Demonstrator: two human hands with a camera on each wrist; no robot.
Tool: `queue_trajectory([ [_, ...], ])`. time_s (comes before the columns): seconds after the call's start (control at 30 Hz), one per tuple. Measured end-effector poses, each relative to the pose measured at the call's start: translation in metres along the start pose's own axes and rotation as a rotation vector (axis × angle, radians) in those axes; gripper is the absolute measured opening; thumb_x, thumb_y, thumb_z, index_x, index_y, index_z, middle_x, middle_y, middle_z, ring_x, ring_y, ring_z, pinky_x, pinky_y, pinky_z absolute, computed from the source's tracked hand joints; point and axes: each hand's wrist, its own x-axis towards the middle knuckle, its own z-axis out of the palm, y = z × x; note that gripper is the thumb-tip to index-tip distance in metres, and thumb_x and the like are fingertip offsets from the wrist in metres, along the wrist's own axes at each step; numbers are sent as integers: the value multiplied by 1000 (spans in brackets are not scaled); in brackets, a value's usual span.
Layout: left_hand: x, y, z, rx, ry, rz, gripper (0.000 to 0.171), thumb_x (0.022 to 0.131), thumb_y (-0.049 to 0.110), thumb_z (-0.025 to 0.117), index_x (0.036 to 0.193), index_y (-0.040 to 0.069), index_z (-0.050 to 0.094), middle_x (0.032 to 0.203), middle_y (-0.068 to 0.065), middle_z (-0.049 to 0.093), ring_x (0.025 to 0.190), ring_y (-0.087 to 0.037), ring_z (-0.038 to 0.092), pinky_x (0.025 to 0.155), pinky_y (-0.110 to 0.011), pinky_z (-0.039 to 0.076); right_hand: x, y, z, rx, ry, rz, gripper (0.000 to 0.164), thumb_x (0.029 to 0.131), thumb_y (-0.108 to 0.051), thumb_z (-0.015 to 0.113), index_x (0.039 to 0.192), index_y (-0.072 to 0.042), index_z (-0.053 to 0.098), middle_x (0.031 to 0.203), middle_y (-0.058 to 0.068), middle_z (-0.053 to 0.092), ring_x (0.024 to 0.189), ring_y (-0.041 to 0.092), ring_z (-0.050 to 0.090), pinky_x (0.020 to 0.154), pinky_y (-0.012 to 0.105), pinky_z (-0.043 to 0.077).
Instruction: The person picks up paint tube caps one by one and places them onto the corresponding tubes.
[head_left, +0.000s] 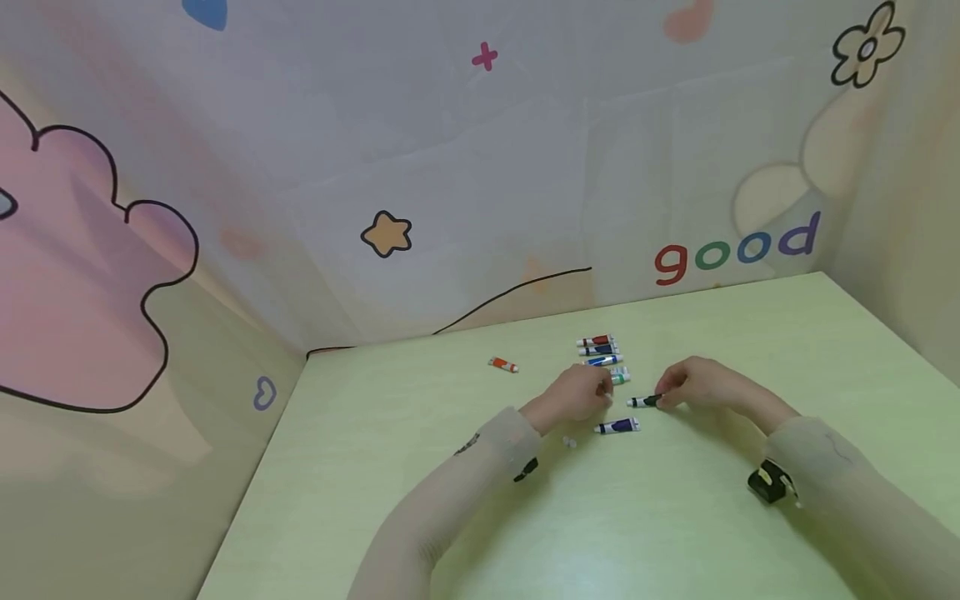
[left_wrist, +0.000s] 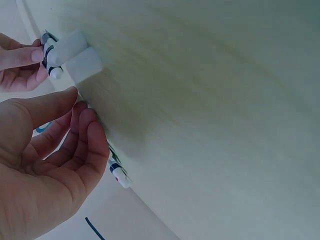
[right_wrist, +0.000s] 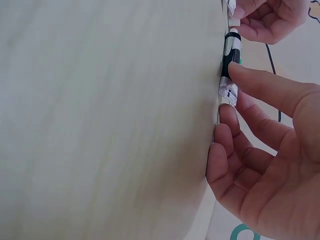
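Observation:
In the head view my right hand (head_left: 697, 385) pinches a black paint tube (head_left: 642, 402) that lies on the table. The right wrist view shows the thumb pressed on the black tube's side (right_wrist: 231, 55), its narrow end toward the other hand. My left hand (head_left: 576, 394) has thumb and fingertips together on a small white piece (right_wrist: 234, 22), like a cap, mostly hidden by the fingers. Nearer the body lies a purple paint tube (head_left: 617, 427). Two small white caps (head_left: 569, 442) lie beside the left wrist and look large in the left wrist view.
Behind the left hand, red (head_left: 596, 341), dark blue (head_left: 597, 351), blue (head_left: 603, 361) and green (head_left: 619, 376) paint tubes lie in a row. An orange tube (head_left: 503, 365) lies farther left. A printed curtain (head_left: 480, 167) hangs along the back of the light green table (head_left: 360, 475).

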Motion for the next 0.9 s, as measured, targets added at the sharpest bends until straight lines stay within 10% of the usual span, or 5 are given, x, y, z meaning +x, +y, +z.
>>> queue_trajectory([
  [0.4, -31, -7, -8, -246, 12, -22, 7, 99, 16, 66, 104, 11, 69, 91, 6, 64, 81, -6, 56, 73, -18, 46, -8, 3, 4, 77, 38, -62, 19, 94, -16, 70, 104, 0, 68, 97, 5, 67, 83, 21, 53, 71, 35, 47],
  [0.9, -95, -17, -57, -822, 315, -17, 20, 98, 20, 69, 114, 8, 67, 101, -2, 69, 94, -24, 67, 86, -33, 55, -32, -61, -5, 191, 251, -163, 32, 98, -31, 69, 115, -5, 67, 102, 7, 67, 95, 26, 60, 84, 42, 51],
])
